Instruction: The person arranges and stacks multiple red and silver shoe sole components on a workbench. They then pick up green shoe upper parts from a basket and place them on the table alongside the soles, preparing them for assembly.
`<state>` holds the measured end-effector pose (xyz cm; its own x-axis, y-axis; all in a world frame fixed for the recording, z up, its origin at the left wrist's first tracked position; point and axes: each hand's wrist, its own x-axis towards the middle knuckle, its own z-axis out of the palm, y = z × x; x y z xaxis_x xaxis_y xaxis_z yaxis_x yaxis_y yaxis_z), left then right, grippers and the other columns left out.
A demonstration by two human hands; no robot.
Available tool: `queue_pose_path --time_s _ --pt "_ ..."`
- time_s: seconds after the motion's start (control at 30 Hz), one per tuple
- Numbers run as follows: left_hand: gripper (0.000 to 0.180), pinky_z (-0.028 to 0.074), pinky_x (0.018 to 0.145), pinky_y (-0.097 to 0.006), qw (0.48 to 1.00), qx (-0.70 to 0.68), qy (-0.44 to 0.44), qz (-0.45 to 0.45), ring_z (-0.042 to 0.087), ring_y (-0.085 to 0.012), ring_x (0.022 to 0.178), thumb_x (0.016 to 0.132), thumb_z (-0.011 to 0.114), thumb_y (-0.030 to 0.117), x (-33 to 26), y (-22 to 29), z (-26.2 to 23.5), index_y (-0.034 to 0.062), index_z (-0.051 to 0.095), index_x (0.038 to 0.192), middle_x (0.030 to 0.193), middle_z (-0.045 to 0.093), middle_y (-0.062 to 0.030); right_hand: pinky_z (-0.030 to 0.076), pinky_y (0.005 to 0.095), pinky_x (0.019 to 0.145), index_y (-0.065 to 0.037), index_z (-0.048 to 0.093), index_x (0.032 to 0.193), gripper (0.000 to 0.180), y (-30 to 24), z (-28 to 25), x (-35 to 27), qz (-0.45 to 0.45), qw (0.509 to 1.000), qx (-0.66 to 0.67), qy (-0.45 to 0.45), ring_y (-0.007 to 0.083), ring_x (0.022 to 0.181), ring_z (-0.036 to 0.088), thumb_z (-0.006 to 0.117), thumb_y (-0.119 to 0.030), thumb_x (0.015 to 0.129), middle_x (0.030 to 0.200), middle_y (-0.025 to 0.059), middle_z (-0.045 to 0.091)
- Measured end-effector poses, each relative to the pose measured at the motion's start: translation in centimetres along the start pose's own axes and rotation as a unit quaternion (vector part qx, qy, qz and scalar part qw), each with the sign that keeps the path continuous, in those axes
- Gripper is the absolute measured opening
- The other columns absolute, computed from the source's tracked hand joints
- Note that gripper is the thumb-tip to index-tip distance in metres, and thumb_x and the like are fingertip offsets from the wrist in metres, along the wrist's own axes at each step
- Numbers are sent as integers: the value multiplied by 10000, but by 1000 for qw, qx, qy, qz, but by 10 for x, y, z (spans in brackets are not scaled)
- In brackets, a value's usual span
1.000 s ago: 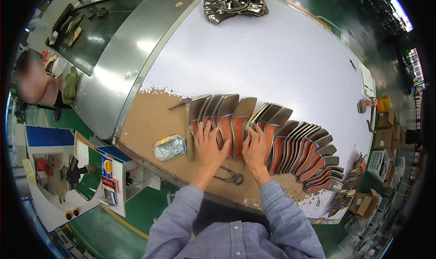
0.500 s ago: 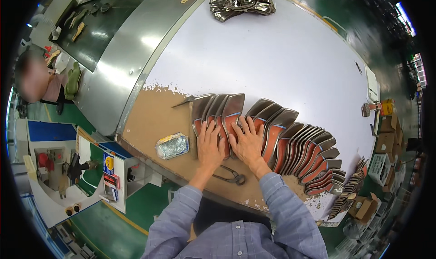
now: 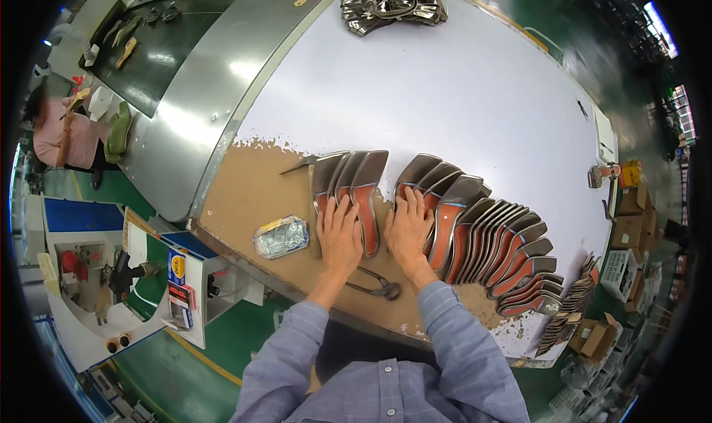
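Note:
A small fanned stack of shoe insoles (image 3: 365,200), dark grey at one end and orange-red at the other, leans on the table in front of me. My left hand (image 3: 340,234) lies on its lower part, fingers stretched out. My right hand (image 3: 410,229) rests with extended fingers on the left end of a longer curving row of similar insoles (image 3: 448,226). A gap separates the two groups. What looks like a hammer (image 3: 302,163) lies against the left stack, its handle partly hidden. Nearer me are metal pincers (image 3: 383,288).
A clear-wrapped packet (image 3: 281,237) lies left of my hands on the worn brown tabletop (image 3: 236,193). Shiny dark straps (image 3: 393,6) are heaped at the table's far end. More insoles (image 3: 571,308) stand at the right edge. A person (image 3: 70,134) works at far left.
My right hand has shifted slightly right and nearer me, and the gap between the two insole groups is wider. The left stack sits closer together. The person at far left has changed posture.

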<state>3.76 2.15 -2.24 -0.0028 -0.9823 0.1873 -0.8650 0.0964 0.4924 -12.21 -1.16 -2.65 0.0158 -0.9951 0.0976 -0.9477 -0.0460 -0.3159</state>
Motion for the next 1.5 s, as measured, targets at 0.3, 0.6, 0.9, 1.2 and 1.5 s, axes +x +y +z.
queue_pose_path --time_s 0.3,0.6,0.9,1.2,1.5 --pt "621 238 1193 -524 998 -56 -8 -40 327 -338 1483 865 734 224 5 4 -4 45 504 1413 1550 439 -139 323 576 1147 -194 634 1326 418 -25 -12 -2 -148 984 93 -17 344 1357 472 630 -159 910 1432 138 544" --pt "486 240 1184 -499 993 -92 43 -54 361 -364 1461 1015 510 215 -14 -15 -6 6 488 1453 1561 421 -188 355 508 1119 -87 638 1282 409 -42 -11 6 -48 986 157 -2 338 1304 507 677 -268 918 1408 155 556" --pt "421 331 1137 -493 993 -113 10 -23 429 -388 1408 1000 543 149 -10 -24 -13 4 574 1394 1524 468 -193 316 522 1148 -10 609 1321 538 -48 6 4 -76 987 135 -47 366 1326 472 666 -372 926 1390 168 565" --pt "487 306 1156 -511 989 -114 60 -77 403 -397 1417 981 593 175 -18 -30 -6 57 521 1448 1526 453 -196 383 575 1093 -137 595 1360 488 -54 12 -1 -54 985 165 -6 424 1282 497 694 -161 882 1348 179 571" --pt "507 265 1169 -550 991 -40 26 -125 342 -412 1451 968 624 227 -24 -34 -9 64 522 1437 1541 424 -193 330 640 1095 -230 628 1346 419 -66 12 -14 -108 987 105 -51 380 1368 439 644 -363 949 1485 174 473"
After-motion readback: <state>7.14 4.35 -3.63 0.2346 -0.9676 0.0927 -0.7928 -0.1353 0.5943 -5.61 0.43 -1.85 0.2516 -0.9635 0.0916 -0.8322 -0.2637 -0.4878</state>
